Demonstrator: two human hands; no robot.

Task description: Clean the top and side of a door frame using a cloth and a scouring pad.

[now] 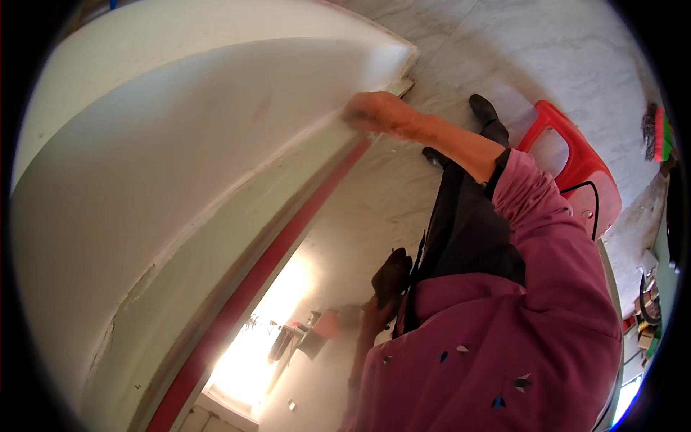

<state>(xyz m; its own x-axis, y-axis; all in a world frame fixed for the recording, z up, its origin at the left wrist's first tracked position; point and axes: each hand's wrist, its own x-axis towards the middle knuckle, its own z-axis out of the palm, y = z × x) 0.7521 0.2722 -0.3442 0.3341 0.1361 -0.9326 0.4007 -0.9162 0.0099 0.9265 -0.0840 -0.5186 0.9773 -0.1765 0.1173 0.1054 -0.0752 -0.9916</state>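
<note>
My right hand point(379, 113), below a pushed-up pink sleeve, reaches to the far end of a long pale ledge point(245, 209) along a white wall panel point(216, 122). Its fingers look curled in and are blurred at the tips. Anything inside them is hidden from me. The hand is at the ledge, just above a red strip point(252, 295) along the ledge's edge. My left hand point(392, 277) hangs low beside my dark trousers, very dark. I cannot make out its fingers or whether they hold anything.
A red plastic chair point(576, 151) stands at the right, close to my legs. Farther right, a red and green brush head point(661, 133) is at the rim. Marbled floor point(446, 57) stretches past the panel's end. Strong light point(248, 360) glares at the lower left.
</note>
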